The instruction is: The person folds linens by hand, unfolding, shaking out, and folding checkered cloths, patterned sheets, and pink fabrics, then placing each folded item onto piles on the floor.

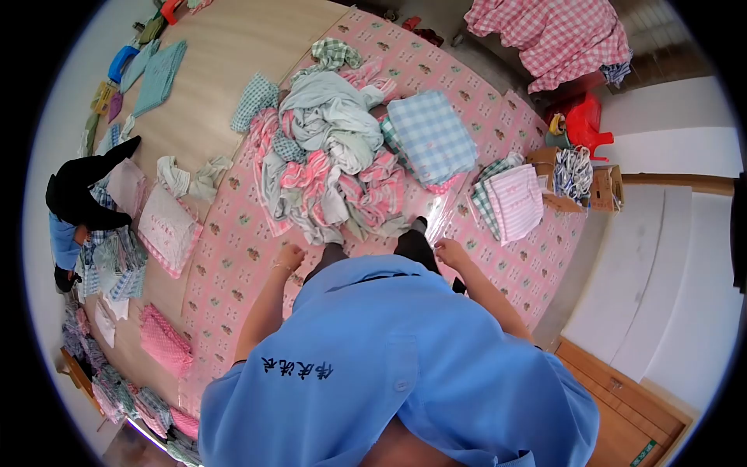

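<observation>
My left hand [290, 257] hangs beside my left leg, fingers loosely curled, with nothing visible in it. On the other side my right hand [449, 253] is lowered near my right leg, also loosely curled and without a visible object. Before my feet lies a tangled heap of pale green and pink-striped cloth [327, 117] on a pink patterned floor sheet [233, 272]. To its right is a folded blue checked cloth stack [433, 134]. A pink-striped folded cloth [517, 204] lies farther right, partly over green checked cloth. Shiny clear plastic [440, 214] lies ahead of my right hand.
At left, another person [66, 233] bends over stacked cloth. A white-and-pink cloth bundle [167, 226] and pink bundle [165, 342] lie nearby. Cardboard boxes [607, 189], one holding white strips, and a red stool [585, 124] stand right. Pink checked cloth [552, 39] is piled behind.
</observation>
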### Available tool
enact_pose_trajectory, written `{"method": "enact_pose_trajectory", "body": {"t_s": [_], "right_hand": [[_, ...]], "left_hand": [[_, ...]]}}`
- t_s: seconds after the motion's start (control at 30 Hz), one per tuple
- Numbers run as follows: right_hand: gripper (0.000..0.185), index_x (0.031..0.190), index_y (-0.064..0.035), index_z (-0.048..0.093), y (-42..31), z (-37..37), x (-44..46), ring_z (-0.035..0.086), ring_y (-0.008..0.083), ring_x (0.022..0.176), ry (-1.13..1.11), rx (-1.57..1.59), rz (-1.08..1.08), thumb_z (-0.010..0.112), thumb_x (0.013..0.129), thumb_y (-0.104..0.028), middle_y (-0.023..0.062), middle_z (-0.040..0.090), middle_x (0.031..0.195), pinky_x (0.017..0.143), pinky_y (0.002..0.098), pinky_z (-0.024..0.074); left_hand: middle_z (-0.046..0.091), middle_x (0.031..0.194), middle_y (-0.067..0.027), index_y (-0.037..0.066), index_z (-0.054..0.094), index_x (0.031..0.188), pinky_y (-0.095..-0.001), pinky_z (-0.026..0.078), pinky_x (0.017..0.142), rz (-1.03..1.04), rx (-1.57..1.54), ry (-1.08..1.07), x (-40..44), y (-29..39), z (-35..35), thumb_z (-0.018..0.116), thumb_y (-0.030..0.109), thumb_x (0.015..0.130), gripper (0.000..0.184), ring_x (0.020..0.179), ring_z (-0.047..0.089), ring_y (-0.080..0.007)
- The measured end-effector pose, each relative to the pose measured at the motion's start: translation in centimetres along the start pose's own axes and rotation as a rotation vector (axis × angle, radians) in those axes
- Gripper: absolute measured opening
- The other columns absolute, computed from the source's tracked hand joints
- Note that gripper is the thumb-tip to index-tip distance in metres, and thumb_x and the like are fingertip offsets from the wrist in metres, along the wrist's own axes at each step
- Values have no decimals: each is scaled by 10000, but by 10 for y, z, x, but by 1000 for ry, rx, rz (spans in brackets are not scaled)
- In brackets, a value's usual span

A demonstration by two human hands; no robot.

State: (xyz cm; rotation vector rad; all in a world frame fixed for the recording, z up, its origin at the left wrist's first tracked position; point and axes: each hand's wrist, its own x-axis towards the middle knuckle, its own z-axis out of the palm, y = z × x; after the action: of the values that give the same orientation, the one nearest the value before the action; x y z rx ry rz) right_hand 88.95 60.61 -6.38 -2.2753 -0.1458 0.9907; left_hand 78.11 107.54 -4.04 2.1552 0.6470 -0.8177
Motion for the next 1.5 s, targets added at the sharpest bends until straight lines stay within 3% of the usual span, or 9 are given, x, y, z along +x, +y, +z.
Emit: {"method": "enact_pose_trajectory", "body": {"t_s": [0.27,0.37,0.43,0.53,0.6,0.7,0.73,1.0,1.5], "right_hand": [[242,888,-12,579,97,-142,11,595,220,618,-59,263,113,488,674,-80,126,595,727,600,321,470],[221,843,-25,598,196,-186,10,587,265,728,-23,99,196,494,673,-119,128,591,810,685,367,462],[187,799,-59,614,294,-204,4,558,262,828,-166,-682,-517,525,661,-148,119,588,858,736,362,446],[143,741,-77,617,434,-211,12,538,233,876,-176,-719,-167,560,642,-163,95,594,861,749,343,439],[164,854,-48,571,496,-228,29,547,227,487,-253,-287,-42,562,697,-95,121,562,660,415,327,441],[192,875,-22,548,421,-264,29,516,228,455,24,-22,42,540,684,-9,123,543,630,369,333,405],[214,882,-11,538,322,-295,17,507,215,445,71,521,465,517,674,38,131,545,628,367,327,397],[296,977,8,540,181,-277,85,575,157,598,-159,326,-29,514,706,-107,111,593,743,539,272,463],[214,839,-32,613,250,-296,157,590,255,617,65,-276,46,529,671,-133,143,606,771,576,329,481]], "left_hand": [[577,582,-107,-21,598,674,-289,454,471,-234,-11,42,40,125,88,446,166,721,245,498,573,-183],[582,599,-104,-11,599,732,-307,442,497,143,131,178,65,217,145,481,161,693,212,522,564,-207],[590,662,-123,4,594,783,-320,441,575,231,-6,88,75,271,179,512,177,706,207,600,570,-235],[581,689,-119,14,590,787,-300,436,607,516,-32,70,50,369,214,531,183,739,185,641,565,-216],[579,690,-111,15,588,793,-296,435,608,475,-46,29,34,401,220,534,177,744,177,641,561,-205],[579,676,-93,8,580,800,-285,433,597,460,-58,9,37,383,229,539,159,752,163,630,556,-177],[577,662,-90,4,579,798,-280,436,577,385,-32,67,47,357,230,534,159,752,168,607,551,-168],[585,629,-98,-14,587,759,-272,452,482,-64,-279,155,51,318,200,500,171,733,207,526,572,-161],[581,625,-83,21,581,759,-303,450,553,295,4,-2,215,345,166,519,190,737,181,576,570,-183]]}}
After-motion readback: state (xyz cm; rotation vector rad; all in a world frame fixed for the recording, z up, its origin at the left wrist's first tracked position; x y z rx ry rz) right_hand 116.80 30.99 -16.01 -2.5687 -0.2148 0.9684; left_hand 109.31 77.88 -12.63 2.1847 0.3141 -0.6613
